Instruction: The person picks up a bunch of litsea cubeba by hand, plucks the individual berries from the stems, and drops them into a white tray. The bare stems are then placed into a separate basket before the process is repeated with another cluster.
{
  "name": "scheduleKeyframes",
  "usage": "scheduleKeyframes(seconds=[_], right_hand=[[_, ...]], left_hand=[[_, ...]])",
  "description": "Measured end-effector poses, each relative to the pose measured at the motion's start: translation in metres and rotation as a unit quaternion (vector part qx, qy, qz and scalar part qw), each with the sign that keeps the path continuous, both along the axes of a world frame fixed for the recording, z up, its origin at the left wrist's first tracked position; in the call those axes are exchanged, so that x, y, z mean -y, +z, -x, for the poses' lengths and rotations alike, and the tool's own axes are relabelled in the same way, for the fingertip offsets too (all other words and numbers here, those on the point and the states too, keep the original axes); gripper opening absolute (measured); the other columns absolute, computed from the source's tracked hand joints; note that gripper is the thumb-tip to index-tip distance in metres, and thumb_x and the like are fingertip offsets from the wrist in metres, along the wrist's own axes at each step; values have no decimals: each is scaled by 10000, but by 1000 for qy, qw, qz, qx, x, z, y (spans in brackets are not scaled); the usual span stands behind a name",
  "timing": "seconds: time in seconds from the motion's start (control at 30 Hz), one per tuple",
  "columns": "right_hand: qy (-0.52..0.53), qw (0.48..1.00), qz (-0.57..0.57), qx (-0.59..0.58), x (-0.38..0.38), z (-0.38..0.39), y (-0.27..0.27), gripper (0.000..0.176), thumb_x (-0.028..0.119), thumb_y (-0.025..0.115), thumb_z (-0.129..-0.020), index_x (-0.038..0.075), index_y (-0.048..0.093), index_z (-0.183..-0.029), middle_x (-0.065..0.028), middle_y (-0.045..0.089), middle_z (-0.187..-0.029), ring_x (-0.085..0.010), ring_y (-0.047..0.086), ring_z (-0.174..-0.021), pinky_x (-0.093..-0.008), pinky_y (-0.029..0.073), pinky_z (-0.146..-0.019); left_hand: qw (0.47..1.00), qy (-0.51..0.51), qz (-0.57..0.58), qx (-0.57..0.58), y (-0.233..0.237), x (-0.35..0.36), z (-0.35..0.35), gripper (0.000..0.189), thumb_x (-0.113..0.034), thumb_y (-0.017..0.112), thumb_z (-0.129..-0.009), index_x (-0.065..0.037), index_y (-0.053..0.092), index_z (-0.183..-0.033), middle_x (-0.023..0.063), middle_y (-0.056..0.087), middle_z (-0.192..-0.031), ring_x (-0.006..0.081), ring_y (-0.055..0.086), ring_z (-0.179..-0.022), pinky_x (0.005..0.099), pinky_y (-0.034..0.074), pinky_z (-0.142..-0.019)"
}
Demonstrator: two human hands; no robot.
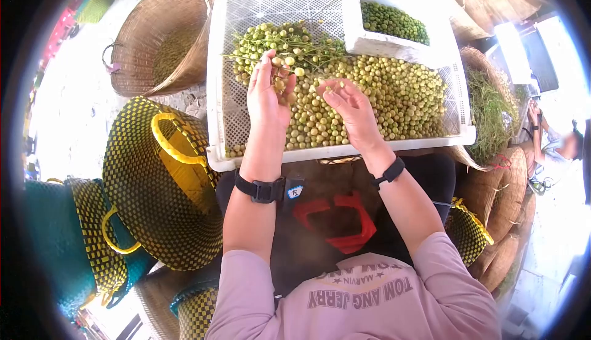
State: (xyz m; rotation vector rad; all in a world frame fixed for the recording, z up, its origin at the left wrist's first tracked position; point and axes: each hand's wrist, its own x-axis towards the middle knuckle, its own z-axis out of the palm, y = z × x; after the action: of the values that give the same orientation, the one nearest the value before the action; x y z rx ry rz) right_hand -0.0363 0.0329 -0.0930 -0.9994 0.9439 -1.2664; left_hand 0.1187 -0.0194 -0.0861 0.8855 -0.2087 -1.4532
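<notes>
A white plastic tray (217, 103) in front of me holds many loose round yellow-green fruits (394, 87). Toward its upper left lies a heap of greener fruits on stems (271, 39). My left hand (269, 97) is raised over the tray, its fingers curled around a small bunch of fruits (282, 69) on the side facing the other hand. To its right, my right hand (352, 107) hovers over the loose fruits with thumb and fingers drawn together. A small pale bit shows at its fingertips, too small to name.
A white foam box (394, 44) with small green fruits sits in the tray's upper right. Wicker baskets (132, 53) and a black-and-yellow woven basket (129, 174) flank the tray. Stripped stems (486, 109) fill a basket at right. Another person (551, 149) is at the far right.
</notes>
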Motion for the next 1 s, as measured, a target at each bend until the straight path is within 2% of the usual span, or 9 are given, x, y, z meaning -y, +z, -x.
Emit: scheduleKeyframes(seconds=[0.13,0.23,0.47,0.57,0.6,0.67,0.7,0.83,1.0], right_hand=[[-25,1000,2,-8,-1,2,-3,148,166,595,-926,63,630,-1027,13,631,-946,-81,552,-926,-258,438,-854],[-48,997,16,-66,-5,18,3,187,235,534,-959,80,638,-971,10,626,-892,-62,535,-803,-213,416,-729],[-62,985,-85,136,-13,24,20,142,150,481,-942,92,610,-927,35,567,-798,-30,412,-605,-195,334,-517],[-128,989,-19,-69,-3,17,35,133,215,540,-928,92,590,-932,53,490,-660,-44,364,-495,-195,283,-440],[-131,989,-17,-69,1,14,38,133,215,540,-928,92,590,-932,53,490,-660,-44,364,-495,-195,283,-440],[-217,872,224,-378,8,10,42,152,243,593,-910,92,592,-926,22,483,-613,-47,418,-504,-196,326,-459],[-202,840,208,-458,7,9,48,185,263,651,-873,91,603,-923,-33,563,-665,-91,525,-538,-240,399,-482],[-135,776,209,-580,13,-5,51,227,273,689,-820,88,623,-934,-57,665,-844,-219,634,-646,-342,477,-552],[-108,798,194,-560,19,-3,37,177,256,678,-832,106,648,-921,-66,670,-853,-206,628,-634,-328,470,-549]], left_hand=[[999,-23,3,25,-5,4,-8,206,-259,574,-937,-110,627,-1069,-4,562,-931,133,629,-895,277,567,-662],[996,-16,6,82,-5,6,-15,238,-216,575,-934,-91,610,-1133,12,585,-1007,154,627,-888,303,558,-688],[987,-7,48,153,-3,4,-9,195,-219,611,-919,-84,669,-1047,-18,616,-839,58,557,-764,246,523,-649],[973,-8,107,205,-5,3,-6,211,-206,607,-923,-52,671,-1051,-11,638,-895,52,538,-773,210,488,-705],[960,2,136,245,-5,3,-4,217,-198,605,-925,-35,670,-1052,-2,649,-923,52,538,-776,201,478,-729],[953,11,159,257,-6,3,-3,227,-179,608,-922,-8,667,-1059,20,661,-978,56,550,-798,186,454,-759],[954,9,165,250,-7,3,-3,227,-176,612,-919,-6,668,-1060,27,664,-985,59,557,-811,188,452,-756],[955,-31,155,249,2,-3,-2,218,-174,621,-911,-16,679,-1049,22,667,-977,59,571,-828,187,449,-747],[960,-88,111,241,6,-4,-7,209,-227,632,-901,-86,702,-1039,-38,650,-895,23,540,-789,179,434,-650]])
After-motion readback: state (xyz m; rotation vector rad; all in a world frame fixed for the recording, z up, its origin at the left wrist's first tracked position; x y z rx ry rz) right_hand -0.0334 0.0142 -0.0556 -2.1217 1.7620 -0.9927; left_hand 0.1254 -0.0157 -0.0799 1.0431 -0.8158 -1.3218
